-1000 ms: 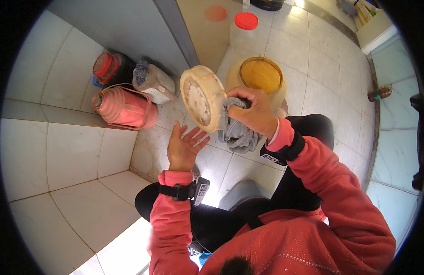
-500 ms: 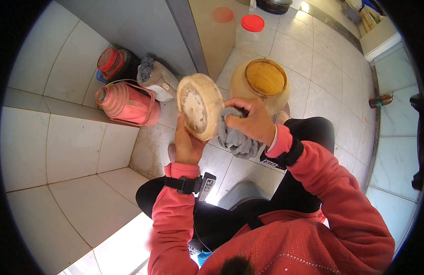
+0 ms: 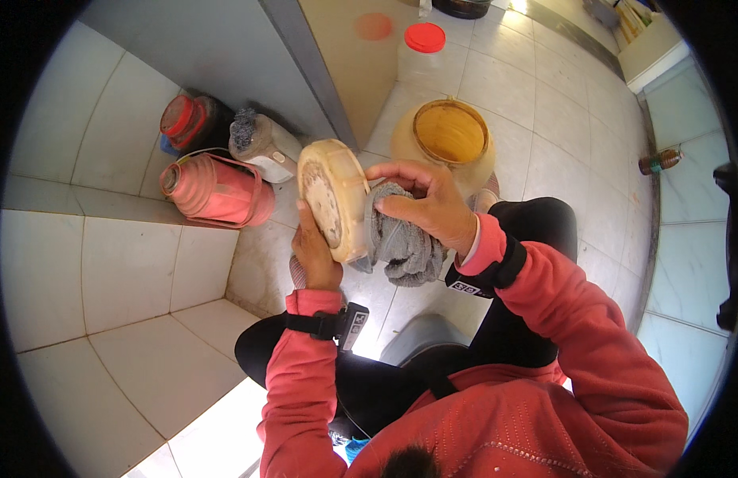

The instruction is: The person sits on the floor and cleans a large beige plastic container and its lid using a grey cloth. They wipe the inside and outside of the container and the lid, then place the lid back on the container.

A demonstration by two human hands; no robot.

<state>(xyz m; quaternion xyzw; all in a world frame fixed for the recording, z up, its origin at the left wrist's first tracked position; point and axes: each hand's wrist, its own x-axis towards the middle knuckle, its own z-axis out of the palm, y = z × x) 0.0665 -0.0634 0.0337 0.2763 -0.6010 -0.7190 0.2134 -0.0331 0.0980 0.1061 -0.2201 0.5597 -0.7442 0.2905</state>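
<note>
My left hand (image 3: 318,253) grips a round, cream-coloured lid (image 3: 322,197) from below, its stained flat face turned to the left and its rim toward my right hand. Bunched in my right hand (image 3: 433,203) is a grey cloth (image 3: 405,248), pressed close to the lid's rim. Whether the cloth touches the inside of the lid is hidden from here. Just beyond my right hand a wide-bellied, yellowish jar (image 3: 405,137) stands upright on the tiles, its round mouth uncovered.
A red-lidded clear container (image 3: 425,38) stands behind the jar. Along the left wall are a pink thermos (image 3: 217,191), a white-grey thermos-like vessel (image 3: 267,143) and a dark jar with a red lid (image 3: 186,119). A small bottle (image 3: 660,162) lies by the right wall.
The lid has tilted more edge-on and shifted slightly left and down. The cloth has moved a little left and down with my right hand. The whole view has shifted slightly.
</note>
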